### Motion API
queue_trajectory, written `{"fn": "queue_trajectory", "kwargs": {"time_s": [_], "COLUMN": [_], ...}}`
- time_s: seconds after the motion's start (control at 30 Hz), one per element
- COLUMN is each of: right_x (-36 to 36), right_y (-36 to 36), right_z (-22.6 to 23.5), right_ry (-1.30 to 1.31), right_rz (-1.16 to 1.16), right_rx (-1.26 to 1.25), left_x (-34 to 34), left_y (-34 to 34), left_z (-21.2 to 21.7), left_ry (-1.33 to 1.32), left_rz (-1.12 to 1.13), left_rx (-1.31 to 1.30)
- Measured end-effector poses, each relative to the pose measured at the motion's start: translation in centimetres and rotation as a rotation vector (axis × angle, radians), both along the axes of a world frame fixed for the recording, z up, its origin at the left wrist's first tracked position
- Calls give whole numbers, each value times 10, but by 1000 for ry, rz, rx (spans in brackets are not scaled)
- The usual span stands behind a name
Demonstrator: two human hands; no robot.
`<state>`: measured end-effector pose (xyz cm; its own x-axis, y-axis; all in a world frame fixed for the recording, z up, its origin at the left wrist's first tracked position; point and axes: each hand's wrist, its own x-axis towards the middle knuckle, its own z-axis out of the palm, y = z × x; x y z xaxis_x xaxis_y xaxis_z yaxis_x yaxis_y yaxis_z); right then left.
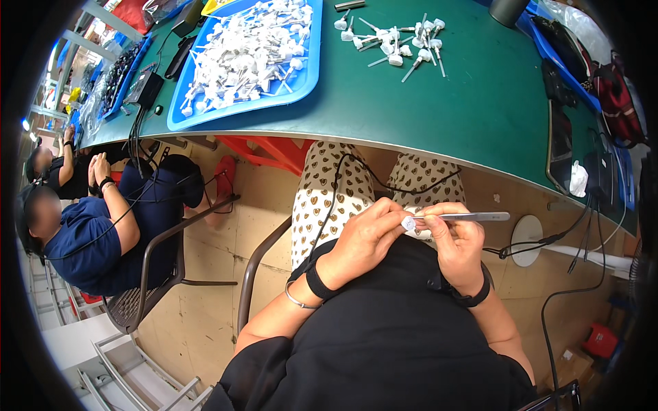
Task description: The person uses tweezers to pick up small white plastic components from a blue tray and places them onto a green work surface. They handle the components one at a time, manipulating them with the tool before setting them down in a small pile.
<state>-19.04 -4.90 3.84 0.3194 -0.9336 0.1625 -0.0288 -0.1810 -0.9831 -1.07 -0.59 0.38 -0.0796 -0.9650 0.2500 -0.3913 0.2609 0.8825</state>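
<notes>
Over my lap, my left hand (370,236) pinches a small white plastic cap (409,223) between thumb and fingers. Silver tweezers (483,216) lie in my right hand (458,245), which is closed round them; their tips are at the cap and their blunt end points right. Beyond the table edge, several white caps with thin stems (397,44) lie loose on the green table (384,103). Many more such white pieces (250,55) are heaped in a blue tray (240,114) to their left.
A dark cylinder (507,11) stands at the far right, near a bag (613,92) and crumpled white tissue (578,178). Black cables (541,243) hang at the right and cross my lap. At the left, a co-worker (103,226) sits on a chair (154,274); another person is behind.
</notes>
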Motion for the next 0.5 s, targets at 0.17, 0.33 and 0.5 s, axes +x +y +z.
{"fn": "queue_trajectory", "kwargs": {"time_s": [0.17,0.33,0.5], "right_x": [-2,-5,-5], "right_y": [-1,-4,-4], "right_z": [0,6,8], "right_ry": [112,230,217], "right_rz": [14,52,63], "right_rx": [-109,-213,-207], "left_x": [1,1,2], "left_y": [0,-1,-1], "left_z": [-1,2,0], "left_ry": [4,43,77], "left_rz": [-11,-41,-64], "left_rx": [10,7,9]}}
